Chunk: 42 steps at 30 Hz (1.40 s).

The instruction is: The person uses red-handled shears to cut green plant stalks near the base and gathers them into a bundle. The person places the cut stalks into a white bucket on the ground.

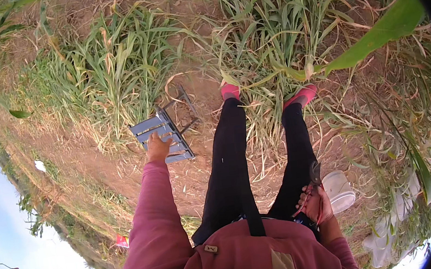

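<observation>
A grey folding stool (149,126) with a slatted seat is tilted on the left, its thin legs pointing away to the far right. My left hand (158,147) is at the slats, fingers bent over one of them with the thumb to the right; part of the grip is hidden. Low on the right, beside my thigh, my right hand (312,206) is wrapped round the red handles of pruning shears (315,173). Their dark blades point away from me. A white bucket (339,190) shows just right of that hand, and I cannot tell whether they touch.
Clumps of long green grass-like stalks (107,67) lie ahead on brown soil, with more cut stalks (273,33) around my pink shoes (301,96). A broad green leaf (378,37) hangs close at upper right. Whitish plastic sheeting (389,236) lies at lower right, a small red flag-like thing (122,240) at left.
</observation>
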Tool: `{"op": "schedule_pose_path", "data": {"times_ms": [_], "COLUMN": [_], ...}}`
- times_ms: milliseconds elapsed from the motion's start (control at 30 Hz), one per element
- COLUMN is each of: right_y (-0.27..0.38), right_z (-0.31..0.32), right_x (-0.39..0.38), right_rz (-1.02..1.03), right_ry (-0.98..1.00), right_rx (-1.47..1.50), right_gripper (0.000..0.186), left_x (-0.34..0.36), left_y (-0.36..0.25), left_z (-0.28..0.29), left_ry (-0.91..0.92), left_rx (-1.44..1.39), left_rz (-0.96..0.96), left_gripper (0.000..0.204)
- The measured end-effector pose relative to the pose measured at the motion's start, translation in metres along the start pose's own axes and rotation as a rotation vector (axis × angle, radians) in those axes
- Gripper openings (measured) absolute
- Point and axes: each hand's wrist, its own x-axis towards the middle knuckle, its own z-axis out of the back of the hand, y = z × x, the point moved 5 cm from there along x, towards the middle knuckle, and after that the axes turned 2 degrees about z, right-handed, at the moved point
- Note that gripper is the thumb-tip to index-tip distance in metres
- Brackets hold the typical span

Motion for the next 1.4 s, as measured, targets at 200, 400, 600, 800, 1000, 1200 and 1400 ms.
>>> {"op": "schedule_pose_path", "data": {"times_ms": [200,400,600,800,1000,1200,1400], "right_y": [-0.015,-0.031,-0.036,-0.038,-0.028,-0.033,-0.028], "right_z": [-0.014,-0.022,-0.054,-0.04,-0.059,-0.054,0.033], "right_x": [0.028,0.039,0.033,0.024,-0.008,-0.036,-0.054], "right_rz": [-0.082,-0.139,-0.143,-0.019,0.018,0.163,0.157], "right_ry": [-0.068,-0.083,-0.061,-0.088,-0.1,0.112,-0.005], "right_rx": [-0.016,-0.066,-0.218,-0.299,-0.318,-0.31,-0.4], "right_gripper": [0.054,0.055,0.054,0.054,0.038,0.038,0.037], "left_x": [0.108,0.118,0.031,-0.043,-0.055,-0.099,-0.178], "left_y": [-0.034,-0.012,0.055,0.114,0.198,0.172,0.073], "left_z": [-0.012,-0.061,-0.093,0.0,-0.047,-0.022,0.023], "left_ry": [0.121,0.083,0.121,0.144,0.292,0.443,0.331], "left_rx": [0.098,-0.048,-0.232,-0.34,-0.305,-0.295,-0.132], "left_rz": [0.075,-0.028,0.084,0.158,0.062,-0.034,-0.17], "left_gripper": [0.078,0.052,0.049,0.046,0.05,0.047,0.041]}}
